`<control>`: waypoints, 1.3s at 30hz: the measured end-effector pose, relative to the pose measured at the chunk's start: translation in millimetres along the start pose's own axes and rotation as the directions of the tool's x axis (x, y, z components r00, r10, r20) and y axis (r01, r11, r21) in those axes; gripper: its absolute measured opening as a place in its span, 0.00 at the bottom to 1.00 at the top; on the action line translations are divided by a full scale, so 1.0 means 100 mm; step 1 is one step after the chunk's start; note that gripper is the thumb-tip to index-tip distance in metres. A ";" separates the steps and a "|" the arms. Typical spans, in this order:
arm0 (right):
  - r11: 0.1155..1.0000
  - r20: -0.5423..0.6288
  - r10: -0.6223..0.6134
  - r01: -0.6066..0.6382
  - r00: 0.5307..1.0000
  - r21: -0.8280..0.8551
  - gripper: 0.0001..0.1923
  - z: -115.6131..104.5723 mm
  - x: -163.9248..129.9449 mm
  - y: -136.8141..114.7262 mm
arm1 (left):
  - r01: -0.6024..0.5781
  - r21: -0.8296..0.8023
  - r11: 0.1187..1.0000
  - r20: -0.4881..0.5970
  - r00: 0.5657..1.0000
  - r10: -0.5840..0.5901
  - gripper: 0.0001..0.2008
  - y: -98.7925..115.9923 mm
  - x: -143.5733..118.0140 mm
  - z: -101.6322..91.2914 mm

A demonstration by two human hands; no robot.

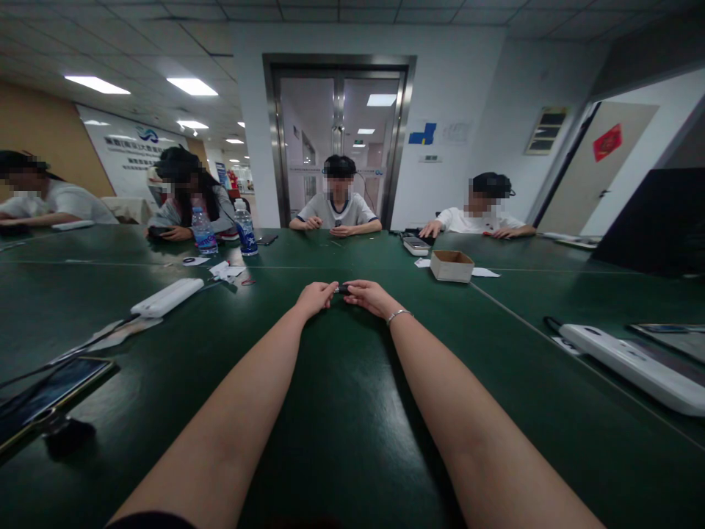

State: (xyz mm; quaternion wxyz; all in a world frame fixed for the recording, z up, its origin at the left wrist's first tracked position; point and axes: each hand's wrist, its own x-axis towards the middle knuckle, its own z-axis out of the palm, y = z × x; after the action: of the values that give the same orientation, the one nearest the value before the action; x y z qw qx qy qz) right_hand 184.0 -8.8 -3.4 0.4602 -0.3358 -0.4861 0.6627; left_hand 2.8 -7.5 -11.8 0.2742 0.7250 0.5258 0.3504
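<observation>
Both of my hands meet over the green table [341, 353], a little beyond its near half. Between them is a small black object with a shiny metal-looking end [343, 289]; its exact kind is too small to make out. My right hand [371, 296], with a bracelet [399, 315] at its wrist, pinches the black part. The fingers of my left hand [317, 298] are closed at the shiny end. Fingertips cover parts of the object on both sides.
A white power strip [168, 297] and a phone [52, 393] lie left. Two bottles [246, 229] stand beyond paper scraps [227, 271]. An open box [452, 266] and a long white device [628, 366] are right. Several people sit around the table, including one person opposite [340, 209].
</observation>
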 end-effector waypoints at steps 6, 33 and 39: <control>1.000 0.020 -0.002 0.002 1.000 0.010 0.12 -0.01 -0.01 0.00 | 0.026 0.062 0.998 -0.001 1.000 -0.026 0.29 0.03 -0.01 -0.02; 0.995 -0.033 0.019 -0.022 0.999 -0.098 0.06 0.07 -0.04 -0.05 | -0.163 -0.270 0.949 -0.046 0.987 0.156 0.11 -0.02 0.03 0.04; 0.994 -0.030 0.022 -0.025 0.999 -0.108 0.07 0.06 -0.02 -0.03 | -0.172 -0.293 0.941 -0.045 0.985 0.166 0.12 -0.01 0.03 0.05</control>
State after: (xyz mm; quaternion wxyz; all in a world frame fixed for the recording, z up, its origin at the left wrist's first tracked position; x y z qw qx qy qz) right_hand 180.3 -12.5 1.7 0.4404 -0.3753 -0.5107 0.6359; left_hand 6.7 -4.5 -14.7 0.3431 0.7147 0.4061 0.4544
